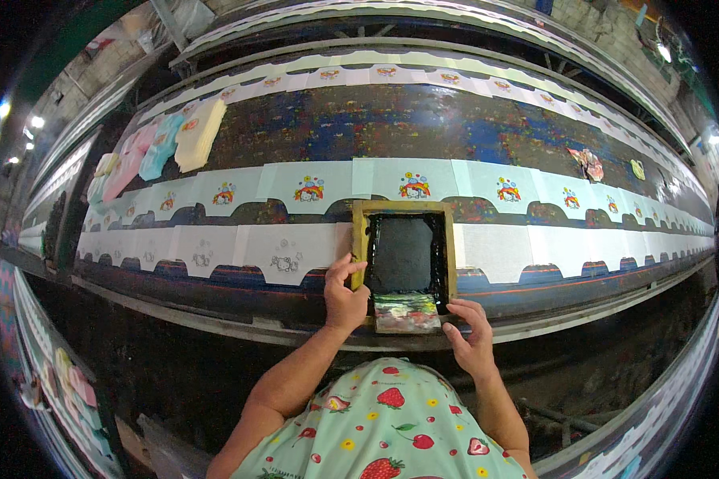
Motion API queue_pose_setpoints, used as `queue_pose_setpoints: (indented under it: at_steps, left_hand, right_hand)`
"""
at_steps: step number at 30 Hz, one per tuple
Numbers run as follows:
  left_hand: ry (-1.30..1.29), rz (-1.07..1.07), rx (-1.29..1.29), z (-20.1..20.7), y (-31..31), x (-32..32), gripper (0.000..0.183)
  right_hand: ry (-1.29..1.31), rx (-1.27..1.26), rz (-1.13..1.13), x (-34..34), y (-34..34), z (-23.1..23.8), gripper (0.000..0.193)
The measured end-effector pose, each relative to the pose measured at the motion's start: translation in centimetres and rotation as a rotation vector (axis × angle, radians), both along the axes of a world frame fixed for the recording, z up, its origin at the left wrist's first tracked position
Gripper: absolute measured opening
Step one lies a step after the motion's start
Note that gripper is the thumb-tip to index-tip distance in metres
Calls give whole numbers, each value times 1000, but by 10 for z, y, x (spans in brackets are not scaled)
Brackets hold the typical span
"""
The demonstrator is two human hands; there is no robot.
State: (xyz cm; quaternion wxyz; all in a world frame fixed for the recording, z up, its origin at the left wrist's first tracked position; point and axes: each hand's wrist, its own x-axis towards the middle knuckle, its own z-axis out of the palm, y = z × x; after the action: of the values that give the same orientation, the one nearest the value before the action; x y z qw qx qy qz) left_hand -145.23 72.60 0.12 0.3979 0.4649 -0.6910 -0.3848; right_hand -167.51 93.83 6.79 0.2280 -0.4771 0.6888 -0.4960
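Note:
A wooden screen-printing frame (452, 247) lies over the row of white fabric pieces along the near edge of the long table. Its mesh (403, 247) is dark, with wet black ink round the border. A paint-smeared squeegee (407, 314) rests at the near end, inside the frame. My left hand (347, 297) is closed on the frame's left rail, thumb and fingers bent around it. At the lower right corner, my right hand (473, 335) has its fingers and thumb curled on the frame, beside the squeegee.
White fabric pieces (283, 254) left of the frame carry black outline prints; those (497, 249) on its right look blank. Behind them runs a row of pieces with coloured prints (414, 185). Stacked pastel cloths (161, 145) lie far left, crumpled scraps (588, 164) far right.

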Motion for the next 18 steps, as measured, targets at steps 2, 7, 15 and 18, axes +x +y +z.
queue_pose_setpoints:
  at_steps: [2,7,15,18]
  left_hand:
    - [26,10,29,-1,-1,1,50]
    - [-18,0,31,-2,-4,3,50]
    - [-13,-56,83,5,-8,5,50]
    - [-247,-167,-100,24,-17,21,47]
  right_hand:
    - [49,3,14,0,0,5,40]
    - [323,5,67,9,-12,24,43]
    - [834,113,486,30,-60,39,53]
    - [842,231,579,24,-73,48,40]
